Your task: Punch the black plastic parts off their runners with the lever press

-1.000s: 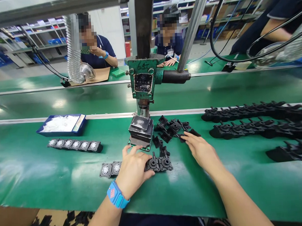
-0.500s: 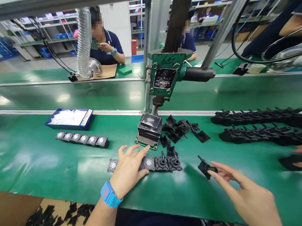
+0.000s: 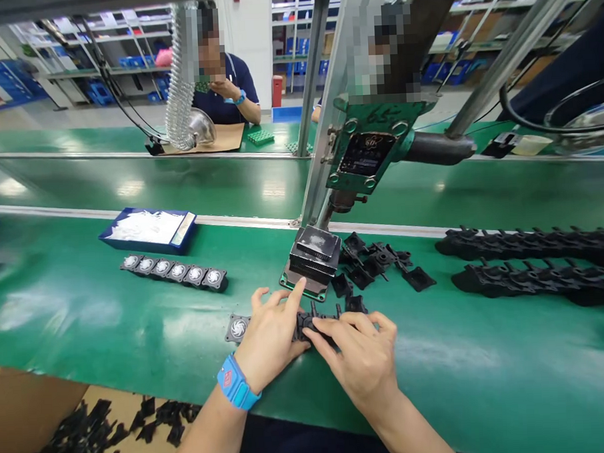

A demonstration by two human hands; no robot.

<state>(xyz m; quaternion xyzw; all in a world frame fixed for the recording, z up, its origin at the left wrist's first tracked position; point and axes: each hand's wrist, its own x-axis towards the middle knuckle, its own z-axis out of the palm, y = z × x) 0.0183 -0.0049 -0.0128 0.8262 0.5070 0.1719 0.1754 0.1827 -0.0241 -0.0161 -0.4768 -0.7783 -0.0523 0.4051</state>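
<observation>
— Green desk [image 3: 86, 316] all round; what's nearest?

— Both hands meet over a short row of black parts [image 3: 331, 317], just in front of the press fixture [image 3: 313, 256]. One with a white disc [image 3: 238, 327] shows at the row's left end.

— Grips?

— Left hand [image 3: 271, 335] lies flat, fingers spread, pinning the row. Right hand [image 3: 360, 357] pinches a part narrowly at the row.

— How far along?

— Six finished pieces [image 3: 176, 271] lined up farther left; a loose pile [image 3: 378, 260] and long rows [image 3: 533, 240] wait beyond.

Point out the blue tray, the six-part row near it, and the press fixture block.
blue tray [image 3: 113, 242]: head view, front rim.
six-part row [image 3: 178, 271]: head view, a middle part's white disc.
press fixture block [image 3: 317, 242]: head view, dark top face.
</observation>
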